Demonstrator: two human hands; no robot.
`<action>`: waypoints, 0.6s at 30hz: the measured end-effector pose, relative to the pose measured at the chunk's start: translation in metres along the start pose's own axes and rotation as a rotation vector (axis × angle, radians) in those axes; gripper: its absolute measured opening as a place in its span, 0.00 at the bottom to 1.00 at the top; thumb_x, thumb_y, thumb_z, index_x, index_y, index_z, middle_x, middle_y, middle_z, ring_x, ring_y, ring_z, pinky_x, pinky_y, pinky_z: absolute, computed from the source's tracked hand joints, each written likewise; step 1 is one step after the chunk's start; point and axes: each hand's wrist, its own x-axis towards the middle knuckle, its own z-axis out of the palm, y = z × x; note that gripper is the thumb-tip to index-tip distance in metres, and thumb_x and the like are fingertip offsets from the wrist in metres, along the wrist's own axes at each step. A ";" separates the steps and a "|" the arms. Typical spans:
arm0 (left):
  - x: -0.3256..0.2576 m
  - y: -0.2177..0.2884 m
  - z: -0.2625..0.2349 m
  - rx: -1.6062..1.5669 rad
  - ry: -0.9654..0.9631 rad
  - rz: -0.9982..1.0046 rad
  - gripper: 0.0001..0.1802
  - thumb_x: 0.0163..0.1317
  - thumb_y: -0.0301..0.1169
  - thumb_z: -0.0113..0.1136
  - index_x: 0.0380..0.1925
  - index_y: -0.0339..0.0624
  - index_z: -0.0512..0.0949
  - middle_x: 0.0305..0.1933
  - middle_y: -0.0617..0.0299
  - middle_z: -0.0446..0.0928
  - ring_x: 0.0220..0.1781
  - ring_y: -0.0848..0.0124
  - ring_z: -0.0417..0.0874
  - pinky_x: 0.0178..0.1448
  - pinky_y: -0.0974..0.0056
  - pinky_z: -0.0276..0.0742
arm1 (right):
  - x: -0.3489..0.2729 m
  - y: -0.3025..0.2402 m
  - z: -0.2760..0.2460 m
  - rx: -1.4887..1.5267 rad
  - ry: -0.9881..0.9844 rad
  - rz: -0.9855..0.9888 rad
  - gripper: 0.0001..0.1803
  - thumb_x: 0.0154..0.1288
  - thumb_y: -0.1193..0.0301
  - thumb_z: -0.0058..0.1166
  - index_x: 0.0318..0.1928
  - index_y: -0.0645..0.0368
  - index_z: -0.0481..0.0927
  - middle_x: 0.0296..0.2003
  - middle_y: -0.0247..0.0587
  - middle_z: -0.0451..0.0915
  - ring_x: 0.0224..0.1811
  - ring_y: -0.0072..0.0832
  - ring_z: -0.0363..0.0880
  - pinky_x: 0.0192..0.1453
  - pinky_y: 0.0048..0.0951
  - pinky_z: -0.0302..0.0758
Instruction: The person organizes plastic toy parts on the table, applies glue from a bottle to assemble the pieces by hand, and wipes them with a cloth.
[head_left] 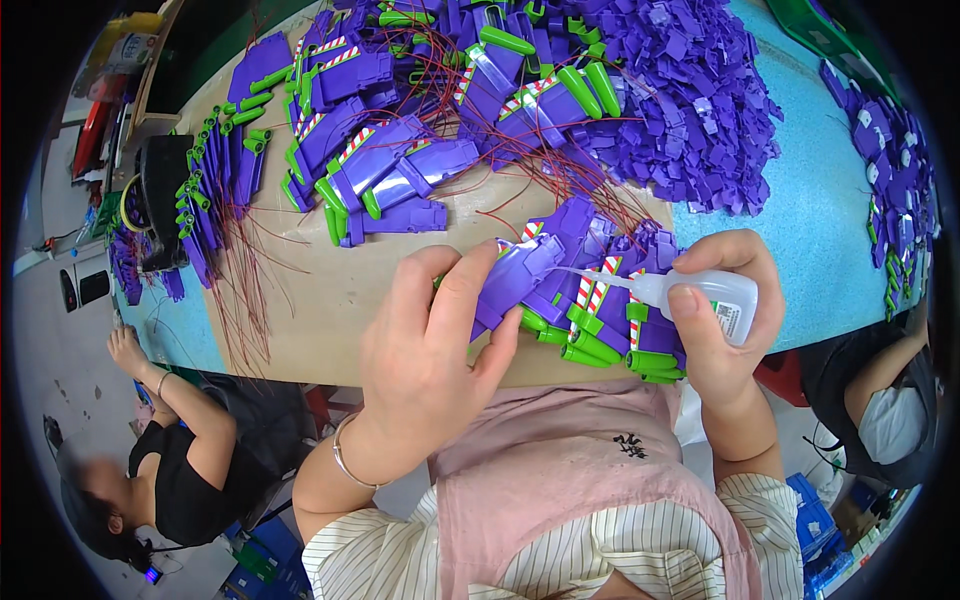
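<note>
Between the thumb and fingers of my left hand point(430, 325) is a purple plastic toy wing point(515, 280) with a red-and-white striped band. My right hand point(728, 310) grips a translucent white glue bottle point(715, 300), tipped on its side. Its thin nozzle point(590, 275) points left, and the tip is at or just over the wing's right edge; I cannot tell whether it touches. Below the nozzle lie several more purple wings point(655, 325) with striped bands and green ends point(590, 348), close to the table's near edge.
A large heap of small purple plastic pieces point(690, 90) fills the back right. Purple-and-green wings point(350, 150) with thin red wires point(250, 290) spread over the back and left. A black tape dispenser point(165, 200) stands far left. People sit at the left point(200, 430) and right point(875, 390).
</note>
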 end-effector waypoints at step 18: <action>0.004 0.000 0.002 0.203 0.159 0.231 0.25 0.45 0.21 0.68 0.49 0.41 0.82 0.41 0.62 0.74 0.31 0.67 0.71 0.33 0.64 0.70 | 0.005 -0.003 0.000 0.081 0.052 -0.046 0.12 0.58 0.78 0.64 0.40 0.65 0.75 0.34 0.36 0.78 0.32 0.15 0.74 0.35 0.16 0.69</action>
